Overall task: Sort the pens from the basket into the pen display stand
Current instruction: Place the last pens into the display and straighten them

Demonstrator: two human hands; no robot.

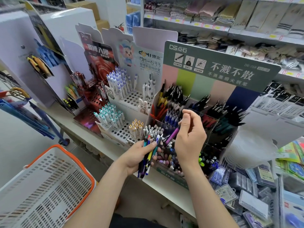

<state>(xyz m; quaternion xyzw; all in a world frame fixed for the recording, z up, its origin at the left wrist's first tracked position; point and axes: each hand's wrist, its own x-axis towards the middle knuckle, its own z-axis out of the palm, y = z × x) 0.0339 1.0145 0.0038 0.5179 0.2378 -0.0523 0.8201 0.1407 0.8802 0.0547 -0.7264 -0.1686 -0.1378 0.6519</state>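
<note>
My left hand [139,153] grips a bundle of mixed pens [150,151], tips pointing down, in front of the pen display stand [218,68]. My right hand [190,139] pinches a single purple pen [171,134] and holds it slanted over the stand's front compartments, which are full of pens. The white basket with an orange rim [49,181] sits low at the left, and its inside looks bare from here.
White perforated pen racks [125,102] and a red pen display [97,89] stand left of the green stand on the same counter. Packaged stationery [256,186] fills the bin at the right. Shelves of folded cloth goods [205,12] run behind.
</note>
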